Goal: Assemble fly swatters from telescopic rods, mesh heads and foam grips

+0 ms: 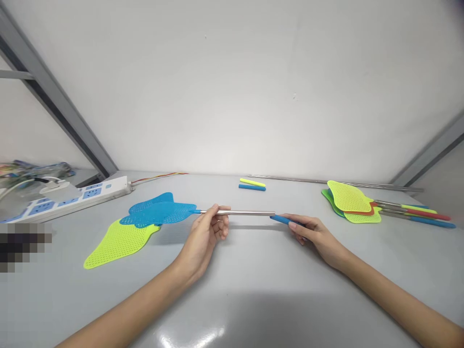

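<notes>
My left hand (210, 229) is closed round the metal rod of a fly swatter, near its blue perforated head (174, 212). The bare rod (250, 213) points to the right. My right hand (308, 229) pinches a blue handle sleeve (281, 219), its open end right at the rod's tip; whether they touch I cannot tell. Beneath and left of the held swatter, a yellow-green swatter head (121, 244) lies on the table, as does another blue head (150, 202) behind.
A yellow sleeve (253, 182) and a blue sleeve (252, 187) lie behind my hands. Several swatters (351, 198) are stacked at right, with metal rods (308, 180) along the wall. At left sits a white power strip (105, 189). Metal frame posts (68, 101) flank the grey table (232, 299).
</notes>
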Available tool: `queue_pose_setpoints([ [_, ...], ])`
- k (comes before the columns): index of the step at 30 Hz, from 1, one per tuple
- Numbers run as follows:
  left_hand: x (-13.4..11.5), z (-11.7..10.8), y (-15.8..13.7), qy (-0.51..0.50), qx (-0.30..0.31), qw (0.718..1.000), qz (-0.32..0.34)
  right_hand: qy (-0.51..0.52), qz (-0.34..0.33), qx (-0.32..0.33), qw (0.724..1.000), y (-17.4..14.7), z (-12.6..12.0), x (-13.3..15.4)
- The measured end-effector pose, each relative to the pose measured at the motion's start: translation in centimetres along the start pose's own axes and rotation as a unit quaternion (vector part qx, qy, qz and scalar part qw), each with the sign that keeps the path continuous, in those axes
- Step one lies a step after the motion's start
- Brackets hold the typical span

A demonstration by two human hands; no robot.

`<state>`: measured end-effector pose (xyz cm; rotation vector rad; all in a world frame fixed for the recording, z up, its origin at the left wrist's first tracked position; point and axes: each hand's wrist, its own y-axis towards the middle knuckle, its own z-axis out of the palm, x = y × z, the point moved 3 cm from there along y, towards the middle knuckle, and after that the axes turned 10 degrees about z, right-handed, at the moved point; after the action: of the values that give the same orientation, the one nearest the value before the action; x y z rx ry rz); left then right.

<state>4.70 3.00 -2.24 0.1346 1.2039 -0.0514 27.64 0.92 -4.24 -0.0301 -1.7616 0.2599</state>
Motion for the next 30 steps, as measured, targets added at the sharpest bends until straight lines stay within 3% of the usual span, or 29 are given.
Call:
queue_pose_setpoints([
  [11, 0.1, -0.4, 0.09, 0.033, -0.023, 0.999, 0.006, 0.039, 0.001, 0.007, 0.999, 0.35, -0.36, -0.51],
  [30, -0.2, -0.04, 0.38, 0.104, 0.029, 0.994, 0.035, 0.014, -0.007, 0.02, 1.0, 0.17, -0.4, -0.02],
])
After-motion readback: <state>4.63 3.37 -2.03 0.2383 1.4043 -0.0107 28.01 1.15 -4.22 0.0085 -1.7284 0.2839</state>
